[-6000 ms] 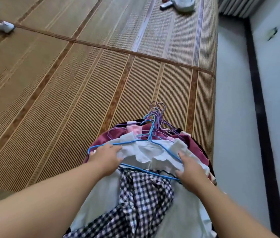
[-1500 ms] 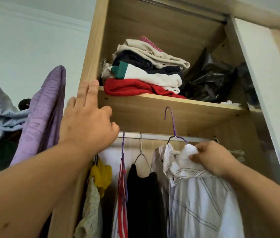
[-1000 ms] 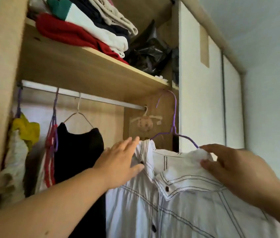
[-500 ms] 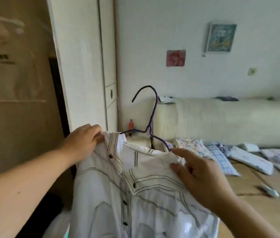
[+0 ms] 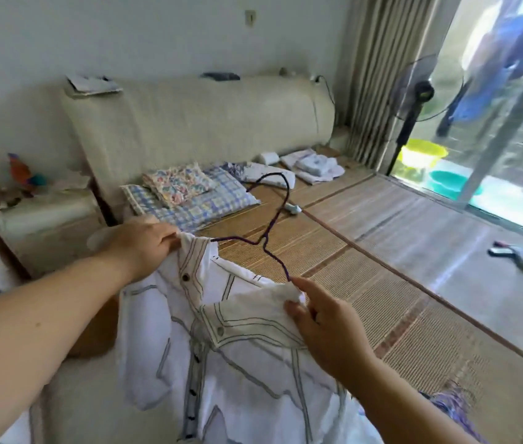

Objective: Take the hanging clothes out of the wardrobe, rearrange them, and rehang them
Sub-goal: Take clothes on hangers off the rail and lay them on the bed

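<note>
We hold the white shirt (image 5: 237, 354) mid-frame (on its purple hanger (image 5: 268, 232)): left hand (image 5: 140, 245) pinching one collar end, right hand (image 5: 324, 322) the other, shirt spread between

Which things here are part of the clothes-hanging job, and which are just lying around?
Job: white shirt, purple hanger, left hand and right hand gripping the shirt's shoulders.
Lying about: checked pillow, standing fan, green basin, folded cloths.

Shirt (image 5: 237, 363) hem beyond the bottom edge
</note>
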{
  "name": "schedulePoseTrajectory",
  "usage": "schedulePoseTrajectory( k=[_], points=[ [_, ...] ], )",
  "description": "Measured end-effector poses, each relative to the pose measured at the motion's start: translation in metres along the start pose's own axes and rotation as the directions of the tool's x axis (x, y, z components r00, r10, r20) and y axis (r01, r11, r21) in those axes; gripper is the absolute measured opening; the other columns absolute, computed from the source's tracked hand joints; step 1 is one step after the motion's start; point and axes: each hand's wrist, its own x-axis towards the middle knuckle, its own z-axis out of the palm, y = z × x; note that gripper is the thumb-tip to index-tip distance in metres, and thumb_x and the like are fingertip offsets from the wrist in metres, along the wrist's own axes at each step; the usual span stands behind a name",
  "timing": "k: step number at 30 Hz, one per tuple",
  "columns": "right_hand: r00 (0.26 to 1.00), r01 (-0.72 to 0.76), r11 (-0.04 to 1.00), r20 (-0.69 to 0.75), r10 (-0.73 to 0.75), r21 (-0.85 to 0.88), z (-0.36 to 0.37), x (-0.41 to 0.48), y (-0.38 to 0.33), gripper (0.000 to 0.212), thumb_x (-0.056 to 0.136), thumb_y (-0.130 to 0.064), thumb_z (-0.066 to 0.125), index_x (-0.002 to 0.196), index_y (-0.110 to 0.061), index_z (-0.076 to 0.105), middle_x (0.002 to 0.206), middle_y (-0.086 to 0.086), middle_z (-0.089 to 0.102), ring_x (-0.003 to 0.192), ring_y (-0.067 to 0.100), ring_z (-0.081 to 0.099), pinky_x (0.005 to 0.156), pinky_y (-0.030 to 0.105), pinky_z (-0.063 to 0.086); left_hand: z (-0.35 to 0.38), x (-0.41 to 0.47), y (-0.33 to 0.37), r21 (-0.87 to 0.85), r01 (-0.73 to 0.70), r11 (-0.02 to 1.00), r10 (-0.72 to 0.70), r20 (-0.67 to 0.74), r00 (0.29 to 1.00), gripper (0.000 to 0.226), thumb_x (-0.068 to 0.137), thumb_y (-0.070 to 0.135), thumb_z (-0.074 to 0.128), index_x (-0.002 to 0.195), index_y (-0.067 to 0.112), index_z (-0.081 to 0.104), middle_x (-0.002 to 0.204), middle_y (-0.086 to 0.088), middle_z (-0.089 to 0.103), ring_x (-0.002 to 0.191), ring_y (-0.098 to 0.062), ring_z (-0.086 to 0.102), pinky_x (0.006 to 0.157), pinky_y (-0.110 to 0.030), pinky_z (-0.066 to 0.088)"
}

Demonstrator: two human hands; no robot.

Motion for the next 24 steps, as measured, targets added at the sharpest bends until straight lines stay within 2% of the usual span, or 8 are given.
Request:
schedulePoseTrajectory(
  k=[3, 5, 9, 13, 16, 20, 22, 24],
  points=[
    [0.995, -0.092, 0.994, -0.046, 0.089, -0.060, -0.004, -0.004, 0.053, 0.036, 0.088, -0.032, 0.062, 0.124, -0.033, 0.059, 0.048, -0.020, 0.038, 0.050, -0.006, 0.037, 0.055, 0.021, 0.033, 0.058, 0.038, 0.034, 0.012, -0.021, 1.000, 0.020, 0.126, 0.992, 0.032, 0.092, 0.039, 0.041, 0.091, 0.020, 0.066, 0.085, -0.008, 0.050, 0.088, -0.033, 0.053, 0.076, -0.041, 0.047],
    [0.989, -0.138, 0.986, -0.071, 0.132, -0.090, -0.004, -0.002, 0.083, 0.036, 0.087, -0.027, 0.065, 0.123, -0.028, 0.061, 0.046, -0.021, 0.036, 0.048, -0.002, 0.039, 0.056, 0.022, 0.035, 0.094, 0.060, 0.054, 0.025, -0.024, 0.999, 0.019, 0.188, 0.982, 0.030, 0.093, 0.041, 0.038, 0.096, 0.025, 0.063, 0.093, -0.008, 0.051, 0.095, -0.032, 0.050, 0.080, -0.041, 0.046],
    [0.979, -0.190, 0.976, -0.101, 0.180, -0.108, -0.001, 0.024, 0.144, 0.034, 0.085, -0.020, 0.069, 0.119, -0.020, 0.064, 0.048, -0.024, 0.033, 0.050, 0.006, 0.045, 0.053, 0.026, 0.042, 0.155, 0.112, 0.090, 0.019, -0.027, 0.999, 0.023, 0.209, 0.978, 0.029, 0.096, 0.039, 0.037, 0.109, 0.025, 0.058, 0.107, -0.013, 0.051, 0.103, -0.032, 0.046, 0.082, -0.041, 0.044],
    [0.960, -0.259, 0.960, -0.133, 0.245, -0.104, 0.006, 0.067, 0.220, 0.031, 0.086, -0.022, 0.068, 0.116, -0.018, 0.065, 0.051, -0.018, 0.044, 0.047, 0.006, 0.047, 0.051, 0.026, 0.046, 0.213, 0.176, 0.118, 0.041, -0.029, 0.999, 0.019, 0.221, 0.975, 0.031, 0.097, 0.038, 0.035, 0.114, 0.021, 0.055, 0.114, -0.017, 0.049, 0.106, -0.034, 0.042, 0.079, -0.039, 0.038],
    [0.940, -0.326, 0.940, -0.139, 0.311, -0.101, 0.019, 0.095, 0.276, 0.028, 0.088, -0.030, 0.062, 0.116, -0.026, 0.062, 0.053, -0.010, 0.052, 0.049, 0.002, 0.050, 0.049, 0.026, 0.047, 0.261, 0.214, 0.132, 0.009, -0.011, 1.000, 0.008, 0.234, 0.972, 0.030, 0.096, 0.038, 0.038, 0.110, 0.018, 0.055, 0.112, -0.017, 0.048, 0.106, -0.034, 0.043, 0.080, -0.040, 0.039],
    [0.880, -0.474, 0.869, -0.046, 0.473, -0.140, 0.054, 0.113, 0.351, 0.022, 0.092, -0.038, 0.052, 0.113, -0.034, 0.059, 0.071, -0.016, 0.061, 0.066, 0.010, 0.059, 0.058, 0.027, 0.047, 0.340, 0.245, 0.144, -0.057, 0.035, 0.998, -0.014, 0.325, 0.946, 0.027, 0.096, 0.037, 0.041, 0.107, 0.017, 0.055, 0.118, -0.014, 0.045, 0.109, -0.030, 0.038, 0.081, -0.038, 0.036],
    [0.826, -0.557, 0.820, 0.011, 0.563, -0.127, 0.076, 0.116, 0.387, 0.013, 0.094, -0.033, 0.049, 0.102, -0.032, 0.059, 0.078, -0.013, 0.061, 0.074, 0.013, 0.059, 0.065, 0.031, 0.049, 0.385, 0.253, 0.150, -0.057, 0.035, 0.998, -0.009, 0.398, 0.917, 0.026, 0.096, 0.039, 0.040, 0.107, 0.019, 0.054, 0.124, -0.009, 0.043, 0.114, -0.027, 0.036, 0.087, -0.040, 0.038],
    [0.777, -0.620, 0.775, 0.046, 0.628, -0.119, 0.097, 0.116, 0.417, 0.009, 0.095, -0.026, 0.048, 0.090, -0.028, 0.055, 0.076, -0.014, 0.056, 0.074, 0.012, 0.056, 0.065, 0.029, 0.046, 0.423, 0.256, 0.159, -0.046, 0.017, 0.999, 0.006, 0.458, 0.889, 0.027, 0.097, 0.040, 0.039, 0.109, 0.020, 0.052, 0.132, -0.007, 0.041, 0.122, -0.027, 0.033, 0.094, -0.043, 0.037]
  ],
)
